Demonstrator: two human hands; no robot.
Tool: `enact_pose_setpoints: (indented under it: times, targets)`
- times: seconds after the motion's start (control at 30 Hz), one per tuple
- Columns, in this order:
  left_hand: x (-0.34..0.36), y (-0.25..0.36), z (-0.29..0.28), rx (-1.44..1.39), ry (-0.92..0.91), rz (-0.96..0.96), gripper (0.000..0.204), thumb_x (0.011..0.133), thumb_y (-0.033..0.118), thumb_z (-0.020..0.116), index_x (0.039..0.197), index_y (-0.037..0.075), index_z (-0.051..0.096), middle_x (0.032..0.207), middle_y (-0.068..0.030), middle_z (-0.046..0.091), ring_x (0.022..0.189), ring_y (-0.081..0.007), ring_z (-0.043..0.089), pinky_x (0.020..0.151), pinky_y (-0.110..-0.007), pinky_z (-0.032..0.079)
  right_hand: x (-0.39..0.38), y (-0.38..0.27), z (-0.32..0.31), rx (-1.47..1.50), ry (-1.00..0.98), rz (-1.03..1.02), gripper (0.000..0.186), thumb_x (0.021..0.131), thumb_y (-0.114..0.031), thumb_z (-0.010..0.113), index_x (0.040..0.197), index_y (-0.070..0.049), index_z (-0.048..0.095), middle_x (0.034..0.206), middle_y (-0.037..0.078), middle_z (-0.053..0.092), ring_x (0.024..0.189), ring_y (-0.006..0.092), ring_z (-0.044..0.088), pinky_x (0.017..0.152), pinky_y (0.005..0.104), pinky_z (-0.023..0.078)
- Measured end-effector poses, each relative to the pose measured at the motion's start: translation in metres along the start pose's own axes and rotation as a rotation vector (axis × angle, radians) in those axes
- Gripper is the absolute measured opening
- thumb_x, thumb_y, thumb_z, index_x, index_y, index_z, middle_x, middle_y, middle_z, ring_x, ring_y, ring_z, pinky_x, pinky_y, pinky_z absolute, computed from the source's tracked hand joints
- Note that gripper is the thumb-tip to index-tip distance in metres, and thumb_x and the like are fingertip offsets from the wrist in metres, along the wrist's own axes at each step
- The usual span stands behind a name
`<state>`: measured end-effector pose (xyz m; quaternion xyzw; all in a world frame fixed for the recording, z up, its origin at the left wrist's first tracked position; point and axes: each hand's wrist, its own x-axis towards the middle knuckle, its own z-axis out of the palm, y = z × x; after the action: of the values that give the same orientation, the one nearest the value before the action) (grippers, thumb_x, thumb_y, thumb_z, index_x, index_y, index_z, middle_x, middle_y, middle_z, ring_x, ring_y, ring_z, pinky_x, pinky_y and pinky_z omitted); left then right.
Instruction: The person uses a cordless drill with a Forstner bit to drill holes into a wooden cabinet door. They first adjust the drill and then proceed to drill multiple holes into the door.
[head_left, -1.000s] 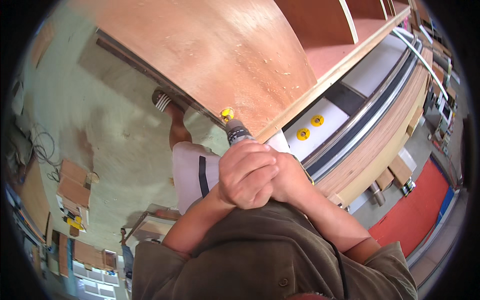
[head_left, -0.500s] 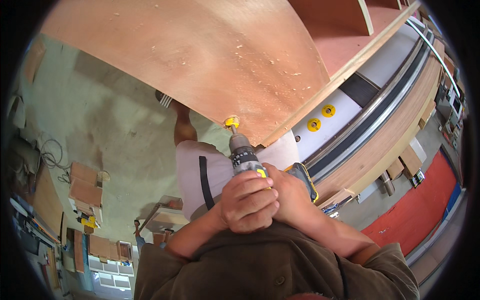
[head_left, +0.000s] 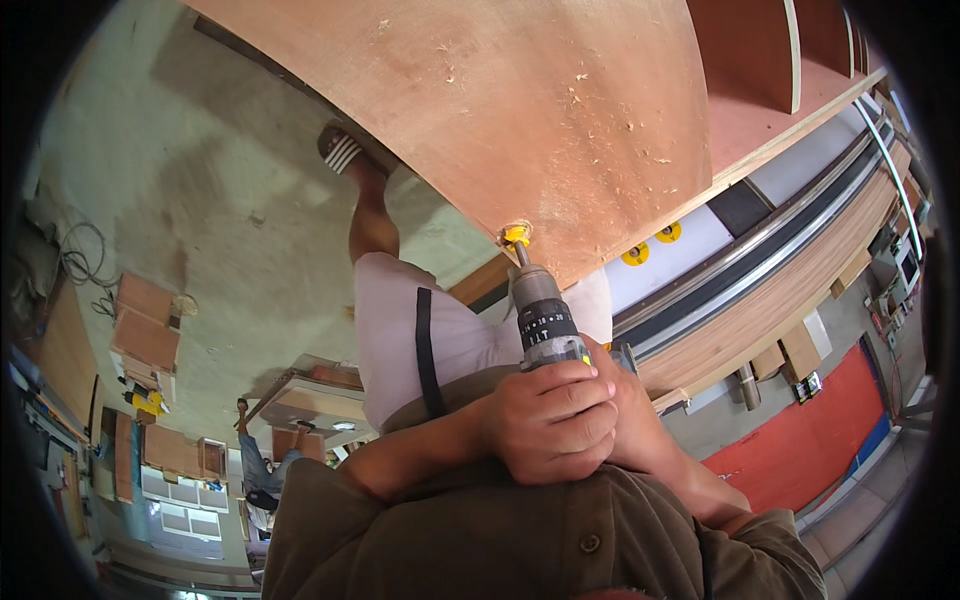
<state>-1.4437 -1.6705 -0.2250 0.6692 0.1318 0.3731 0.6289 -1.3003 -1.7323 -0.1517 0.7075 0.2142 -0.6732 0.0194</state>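
Observation:
A cordless drill points away from me, tilted toward the near corner of a reddish-brown wooden panel. The yellow hole-boring bit in its chuck touches the panel, with fresh shavings ringed around it. My left hand is closed, its fingers wrapped over the back of the drill body. Behind it, my right hand grips the drill from the right side; most of its fingers are hidden. The drill's handle and battery are largely out of sight behind my hands.
Upright dividers rise from the panel assembly at the upper right. Beside it runs a white machine table with yellow round knobs and metal rails. Stacked boards and a yellow power tool lie left. Another person is at the lower left.
My view has shifted, so the panel, drill and hands appear farther right. The drill's battery, visible before, is now mostly hidden. The bit stays at the same panel corner, and both hands keep their grip.

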Motion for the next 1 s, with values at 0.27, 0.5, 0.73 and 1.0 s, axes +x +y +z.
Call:
enact_pose_setpoints:
  times: [0.27, 0.5, 0.73, 1.0]
  targets:
    - [-0.002, -0.001, 0.007, -0.003, 0.046, 0.034, 0.023, 0.066, 0.017, 0.066, 0.085, 0.004, 0.065, 0.095, -0.0119, 0.067, 0.088, -0.0277, 0.067, 0.081, -0.041, 0.055, -0.001, 0.006, 0.008, 0.002, 0.008, 0.094, 0.054, 0.084, -0.031, 0.062, 0.130, -0.008, 0.046, 0.103, 0.021, 0.065, 0.092, 0.0437, 0.064, 0.075, 0.0493, 0.051]
    - [0.019, -0.004, 0.002, -0.004, 0.091, -0.007, 0.026, 0.062, 0.017, 0.066, 0.083, 0.002, 0.064, 0.090, -0.0126, 0.066, 0.083, -0.0283, 0.066, 0.078, -0.040, 0.055, -0.006, 0.004, 0.001, 0.054, 0.040, -0.004, 0.044, 0.083, -0.024, 0.064, 0.120, -0.005, 0.051, 0.099, 0.018, 0.064, 0.091, 0.0405, 0.065, 0.074, 0.0445, 0.052]
    - [0.016, -0.008, 0.002, -0.080, 0.047, -0.017, 0.029, 0.063, 0.016, 0.069, 0.088, 0.002, 0.064, 0.092, -0.0130, 0.066, 0.084, -0.0294, 0.066, 0.076, -0.042, 0.056, -0.004, 0.022, 0.023, -0.045, 0.102, -0.088, 0.040, 0.081, -0.024, 0.066, 0.113, -0.003, 0.055, 0.103, 0.019, 0.062, 0.091, 0.0403, 0.065, 0.073, 0.0440, 0.053]
    - [0.016, 0.000, -0.019, -0.038, -0.180, -0.096, 0.021, 0.081, 0.024, 0.069, 0.094, 0.007, 0.066, 0.098, -0.0087, 0.067, 0.092, -0.0293, 0.067, 0.080, -0.045, 0.056, -0.002, 0.003, 0.016, 0.066, 0.115, -0.070, 0.055, 0.077, -0.020, 0.068, 0.123, 0.000, 0.046, 0.083, 0.020, 0.066, 0.083, 0.0409, 0.067, 0.068, 0.0481, 0.053]
